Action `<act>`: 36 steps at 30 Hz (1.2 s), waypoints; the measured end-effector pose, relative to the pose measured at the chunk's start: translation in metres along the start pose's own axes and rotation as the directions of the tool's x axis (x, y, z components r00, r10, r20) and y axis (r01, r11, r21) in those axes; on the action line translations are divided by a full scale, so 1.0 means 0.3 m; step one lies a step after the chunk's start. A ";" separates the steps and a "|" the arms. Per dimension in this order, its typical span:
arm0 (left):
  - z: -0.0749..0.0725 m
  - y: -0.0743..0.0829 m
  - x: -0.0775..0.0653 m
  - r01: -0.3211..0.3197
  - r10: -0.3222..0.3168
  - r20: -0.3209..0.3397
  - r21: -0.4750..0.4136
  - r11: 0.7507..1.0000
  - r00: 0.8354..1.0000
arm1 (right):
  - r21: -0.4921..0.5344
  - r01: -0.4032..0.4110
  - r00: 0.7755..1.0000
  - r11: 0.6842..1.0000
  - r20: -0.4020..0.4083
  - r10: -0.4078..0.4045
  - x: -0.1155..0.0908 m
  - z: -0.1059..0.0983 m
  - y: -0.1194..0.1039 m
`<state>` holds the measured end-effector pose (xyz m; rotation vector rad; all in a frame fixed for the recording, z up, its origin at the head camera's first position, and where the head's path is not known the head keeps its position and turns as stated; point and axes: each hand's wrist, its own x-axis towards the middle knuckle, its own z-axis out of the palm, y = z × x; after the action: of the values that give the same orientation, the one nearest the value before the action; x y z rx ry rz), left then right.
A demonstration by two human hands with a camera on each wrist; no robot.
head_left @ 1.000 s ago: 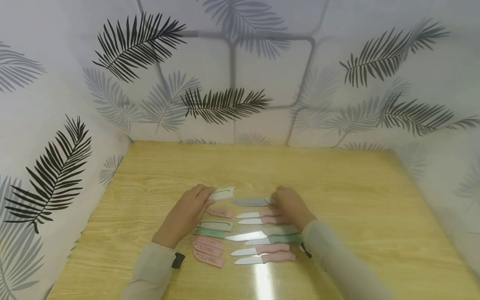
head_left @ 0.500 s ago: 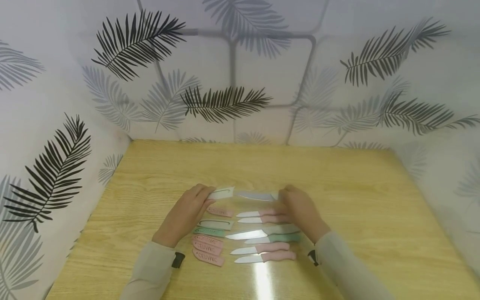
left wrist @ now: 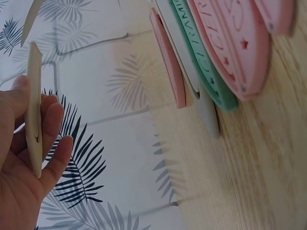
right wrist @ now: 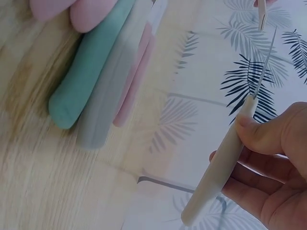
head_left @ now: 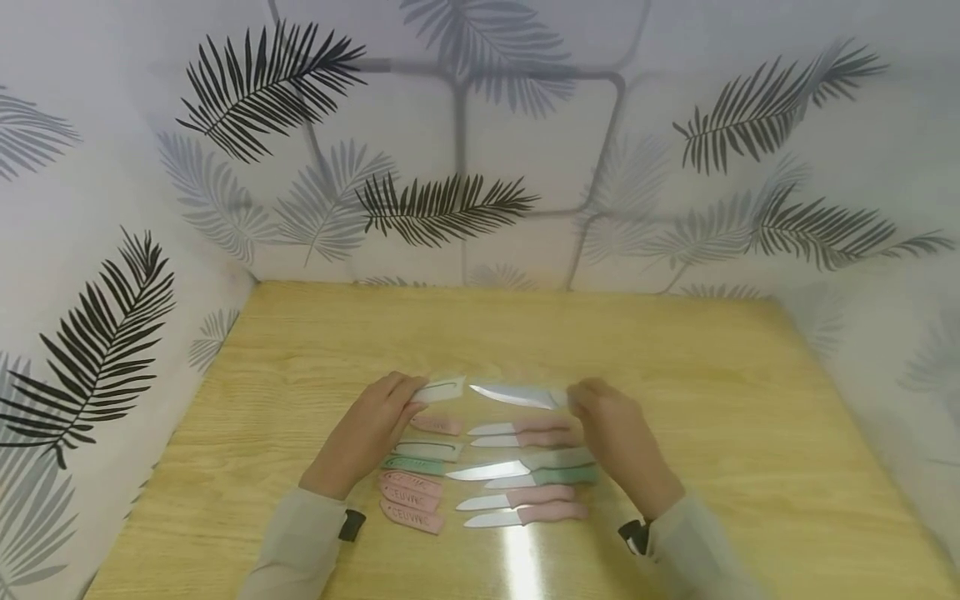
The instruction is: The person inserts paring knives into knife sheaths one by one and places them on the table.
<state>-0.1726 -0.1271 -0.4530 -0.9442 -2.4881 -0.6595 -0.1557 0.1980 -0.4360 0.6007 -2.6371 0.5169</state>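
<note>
Pinching with both hands, one thing to each: between thumb and curled fingers of the left hand (head_left: 367, 432), a cream sheath (head_left: 444, 389); in the right hand (head_left: 621, 433), a pale-handled knife (head_left: 517, 395), gripped by the handle (right wrist: 216, 165) under the thumb.

Turned side to side across the bench (head_left: 675, 350), as to the knife's long axis, with the blade (right wrist: 264, 64) pointing toward the left hand and the handle mostly hidden in the right; tip slightly farther from the person than the grip. Much the same line for the sheath: closed end within the left hand, open end turned right, toward the blade tip. Just apart, tip and open end, in the head view; just beside each other, a little offset, from either wrist.

Placed, both of them, between the two hands, beyond the far end of two columns on the bench. On the left, from far to near: a pink sheath (head_left: 437, 426), an off-white sheath (head_left: 423, 451), a green sheath (head_left: 415, 465), three pink sheaths (head_left: 411, 497). On the right, all with blades pointing left: two pink-handled knives (head_left: 542, 426) just beside the right hand, a grey-handled knife (head_left: 551, 459), a green-handled knife (head_left: 555, 477), two nearer pink-handled knives (head_left: 540, 497).
</note>
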 end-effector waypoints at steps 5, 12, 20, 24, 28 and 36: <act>0.003 0.001 -0.004 -0.007 0.007 -0.007 0.000 1.000 1.000 | 0.019 -0.002 1.000 1.000 0.001 0.002 -0.005 0.007 -0.016; 0.001 0.012 0.002 0.016 -0.016 0.006 0.007 1.000 1.000 | 0.027 -0.016 1.000 1.000 0.006 0.015 -0.004 0.014 -0.015; 0.010 0.013 0.000 0.002 -0.002 -0.010 0.008 1.000 1.000 | 0.029 -0.029 0.999 0.999 0.015 0.029 -0.008 0.024 -0.005; 0.010 0.015 -0.001 -0.001 0.001 -0.013 0.004 1.000 1.000 | 0.035 -0.016 1.000 0.999 0.006 0.016 -0.014 0.026 -0.002; 0.010 0.019 -0.001 0.003 -0.003 -0.007 0.004 1.000 1.000 | 0.031 -0.005 1.000 1.000 -0.008 0.005 -0.022 0.029 0.002; 0.018 0.019 -0.005 -0.001 0.001 -0.014 -0.012 1.000 1.000 | 0.045 -0.008 1.000 0.999 -0.020 0.009 -0.032 0.028 -0.003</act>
<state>-0.1687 -0.1212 -0.4563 -0.9423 -2.4741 -0.6785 -0.1497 0.1970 -0.4473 0.5953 -2.6158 0.5833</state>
